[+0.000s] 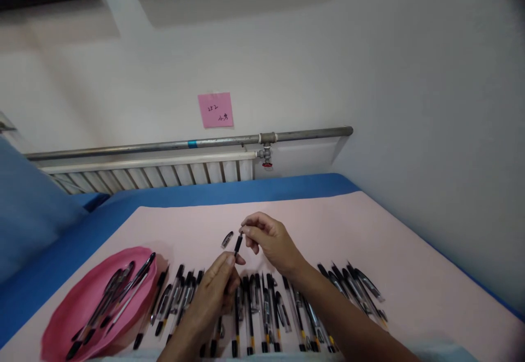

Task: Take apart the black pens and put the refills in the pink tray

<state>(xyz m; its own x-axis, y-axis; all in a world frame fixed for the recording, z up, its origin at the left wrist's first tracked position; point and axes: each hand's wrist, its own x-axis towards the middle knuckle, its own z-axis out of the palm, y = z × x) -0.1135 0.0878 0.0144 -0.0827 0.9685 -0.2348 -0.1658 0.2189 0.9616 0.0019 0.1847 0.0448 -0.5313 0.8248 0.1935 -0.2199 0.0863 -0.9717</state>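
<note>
My left hand (pixel 215 291) and my right hand (pixel 270 239) meet over the pink table cover (pixel 410 252), both pinched on one black-tipped pen (pixel 238 244) held upright between them. The left fingers grip its lower end, the right fingertips its upper end. A loose pen cap (pixel 227 239) lies on the cover just left of the pen. Below the hands lies a row of several clear pens with black tips (pixel 266 307).
A pink tray (pixel 82 307) at the front left holds several pens. More pens (pixel 356 285) lie to the right of my right forearm. A blue sheet (pixel 246 190) edges the cover. Behind are a radiator (pixel 164 173), a metal pipe (pixel 184 144) and a pink sticky note (pixel 215 109).
</note>
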